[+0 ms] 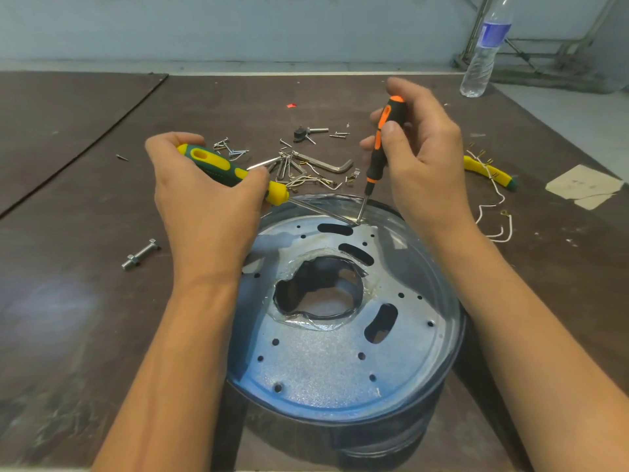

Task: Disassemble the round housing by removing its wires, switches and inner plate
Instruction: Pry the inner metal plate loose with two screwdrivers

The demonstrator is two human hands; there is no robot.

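Observation:
The round metal housing [439, 379] stands on the table in front of me, with the perforated inner plate [316, 362] lying inside it. My left hand [204, 195] grips a green-and-yellow screwdriver [231, 172], its shaft reaching right across the housing's far rim. My right hand [422, 155] holds a black-and-orange screwdriver [379, 148] nearly upright. Both tips meet at the plate's far edge, beside a slot. White wires [493, 219] with brass terminals lie on the table to the right of the housing.
Loose screws, hex keys and small wired parts [299, 165] lie in a heap behind the housing. A bolt with a nut [141, 254] lies at the left. A yellow-handled tool [490, 172] and taped paper [583, 185] are at right, a water bottle [486, 49] at back right.

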